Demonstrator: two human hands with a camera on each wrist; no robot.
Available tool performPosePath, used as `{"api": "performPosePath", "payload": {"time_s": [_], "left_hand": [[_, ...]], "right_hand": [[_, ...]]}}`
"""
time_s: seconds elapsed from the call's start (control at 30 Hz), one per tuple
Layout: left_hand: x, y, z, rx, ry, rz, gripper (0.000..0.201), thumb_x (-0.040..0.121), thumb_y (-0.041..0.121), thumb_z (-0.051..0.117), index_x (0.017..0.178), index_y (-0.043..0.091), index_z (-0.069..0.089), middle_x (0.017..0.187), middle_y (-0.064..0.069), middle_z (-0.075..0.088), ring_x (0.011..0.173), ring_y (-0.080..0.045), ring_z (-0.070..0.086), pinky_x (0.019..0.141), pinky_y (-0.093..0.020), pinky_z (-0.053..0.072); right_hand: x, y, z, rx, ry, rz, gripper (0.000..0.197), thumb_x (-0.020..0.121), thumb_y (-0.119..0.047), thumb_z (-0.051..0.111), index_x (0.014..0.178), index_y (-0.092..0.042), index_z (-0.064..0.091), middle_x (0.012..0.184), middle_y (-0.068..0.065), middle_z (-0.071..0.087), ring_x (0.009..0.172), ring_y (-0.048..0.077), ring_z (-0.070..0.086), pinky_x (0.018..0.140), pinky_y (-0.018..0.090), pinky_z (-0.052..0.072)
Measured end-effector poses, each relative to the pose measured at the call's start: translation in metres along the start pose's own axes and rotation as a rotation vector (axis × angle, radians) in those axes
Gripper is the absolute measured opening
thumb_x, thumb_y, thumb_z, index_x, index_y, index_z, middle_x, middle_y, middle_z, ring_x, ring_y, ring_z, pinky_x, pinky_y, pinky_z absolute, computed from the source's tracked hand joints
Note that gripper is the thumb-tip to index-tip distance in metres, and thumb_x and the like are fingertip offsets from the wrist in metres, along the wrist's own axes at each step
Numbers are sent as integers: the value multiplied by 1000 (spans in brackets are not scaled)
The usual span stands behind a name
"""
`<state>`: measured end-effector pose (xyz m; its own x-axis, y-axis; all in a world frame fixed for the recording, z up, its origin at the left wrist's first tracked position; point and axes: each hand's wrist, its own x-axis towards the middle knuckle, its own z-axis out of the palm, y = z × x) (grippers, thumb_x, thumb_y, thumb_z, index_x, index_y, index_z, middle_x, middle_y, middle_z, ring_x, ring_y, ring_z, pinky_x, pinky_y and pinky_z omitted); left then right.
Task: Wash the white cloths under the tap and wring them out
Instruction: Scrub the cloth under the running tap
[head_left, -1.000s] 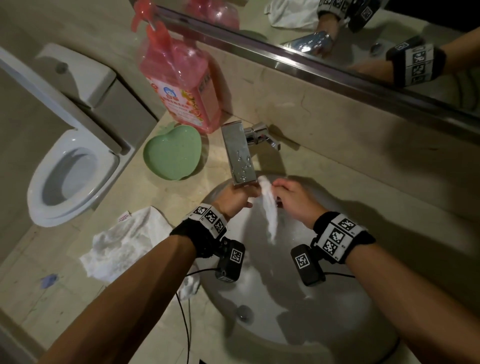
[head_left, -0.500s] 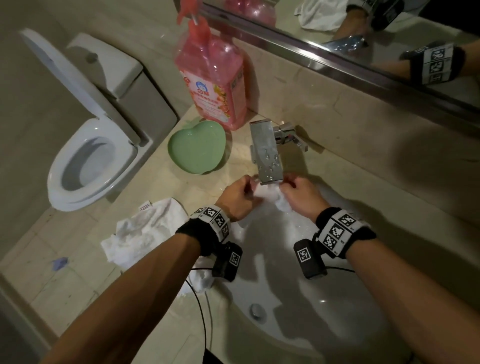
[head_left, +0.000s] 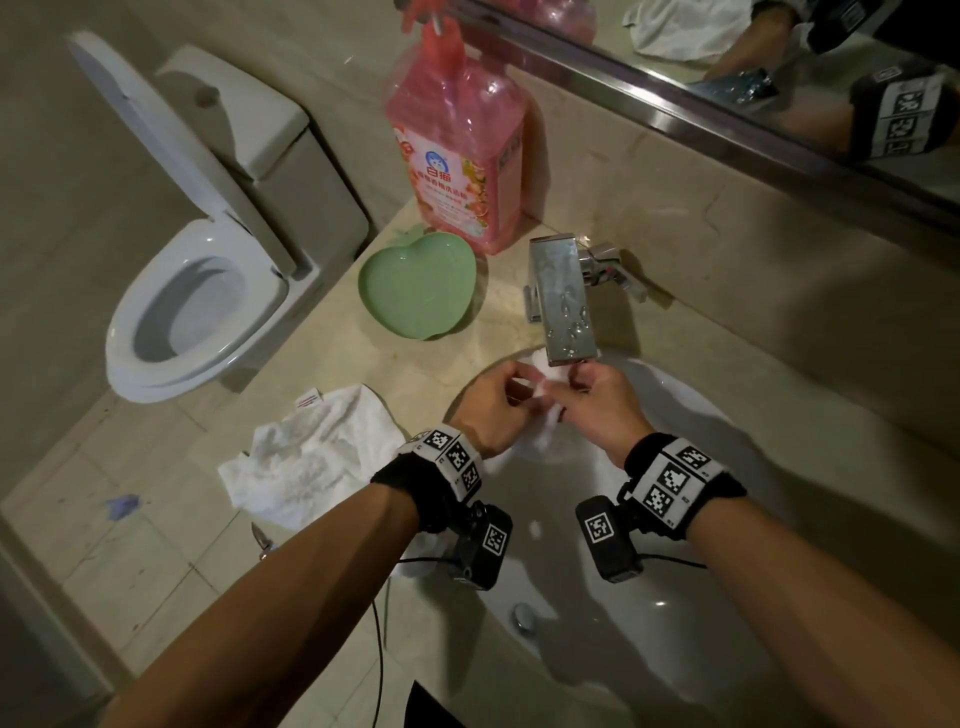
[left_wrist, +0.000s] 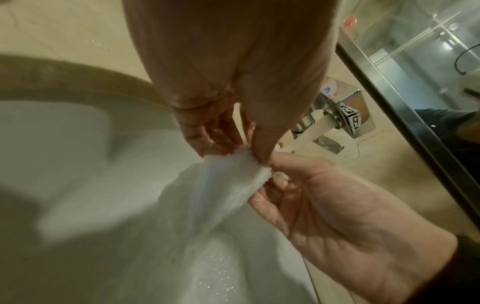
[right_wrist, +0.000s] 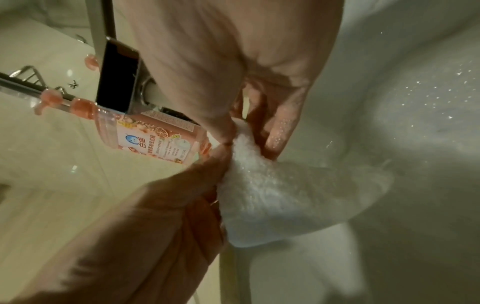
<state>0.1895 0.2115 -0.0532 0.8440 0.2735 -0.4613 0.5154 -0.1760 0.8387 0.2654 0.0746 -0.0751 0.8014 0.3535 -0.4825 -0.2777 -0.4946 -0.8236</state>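
**Wet cloth pinched under the spout**

The white cloth (head_left: 540, 441) hangs into the sink (head_left: 727, 597) just below the tap (head_left: 563, 306), its top edge pinched by the left hand (head_left: 493, 410) and the right hand (head_left: 597, 410), thumbs nearly touching. Best to spread the edge wider, I judge, so any water from the tap reaches the whole weave, then twist low over the basin. The spout sits just above the knuckles; there is more room toward the drain (head_left: 523, 618). A second cloth (head_left: 317, 462) waits on the counter (head_left: 467, 332) to the left, well short of the green dish (head_left: 415, 286).
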Motion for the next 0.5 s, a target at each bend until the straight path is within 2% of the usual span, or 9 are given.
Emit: {"api": "performPosePath", "payload": {"time_s": [0.03,0.1,0.17,0.23,0.27,0.33,0.37,0.43,0.5], "left_hand": [[1,1,1,-29,22,-19,26,87,15,70,107,16,54,86,-2,67,73,-13,65,68,-27,58],[4,7,3,-182,21,-125,29,90,10,59,115,15,44,91,-9,66,73,-19,66,66,-37,59],[8,10,5,-232,0,-200,36,90,8,50,121,21,38,84,-9,67,64,-18,64,56,-32,55],[12,15,6,-79,-30,-169,35,91,13,48,124,25,41,81,-5,67,64,-17,61,52,-27,51],[14,19,6,31,-45,-114,32,92,15,47,123,23,48,88,-4,68,70,-19,63,57,-29,53],[17,24,6,222,-81,19,30,90,22,48,115,15,62,103,-8,68,90,-27,64,79,-36,55],[18,24,6,288,-106,67,34,88,27,48,114,12,64,108,-10,67,98,-29,62,88,-39,52],[19,23,4,343,-169,95,39,91,30,50,126,16,61,122,-8,64,113,-27,57,99,-38,46],[18,24,6,295,-188,116,40,94,26,56,133,23,56,130,-2,62,117,-21,57,102,-35,46]], "right_hand": [[-1,-1,-2,5,-15,-9,13,89,-24,75,76,-26,71,74,-14,74,76,11,71,68,32,57],[-3,-3,-7,33,-46,9,13,94,-25,68,82,-28,73,84,-9,77,87,17,74,75,38,61],[-4,-5,-13,31,-67,21,14,97,-25,58,96,-26,72,97,-1,77,96,23,73,86,45,60],[-7,-6,-19,22,-85,22,24,98,-20,49,111,-20,69,108,7,74,103,29,69,94,50,56],[-7,-6,-21,29,-89,24,27,100,-17,45,115,-14,67,112,12,72,107,34,67,97,54,54],[-9,-4,-29,39,-79,31,30,101,-10,40,116,-2,64,115,23,69,111,43,63,99,60,50],[-9,-3,-33,51,-77,44,30,100,-7,39,116,0,64,115,25,68,113,45,62,99,60,50],[-11,-4,-42,58,-78,53,30,99,-6,40,117,0,63,115,24,68,112,44,63,98,58,52],[-12,-4,-51,-121,-63,9,25,99,-12,44,115,-6,62,110,18,69,105,39,64,88,48,54]]}}
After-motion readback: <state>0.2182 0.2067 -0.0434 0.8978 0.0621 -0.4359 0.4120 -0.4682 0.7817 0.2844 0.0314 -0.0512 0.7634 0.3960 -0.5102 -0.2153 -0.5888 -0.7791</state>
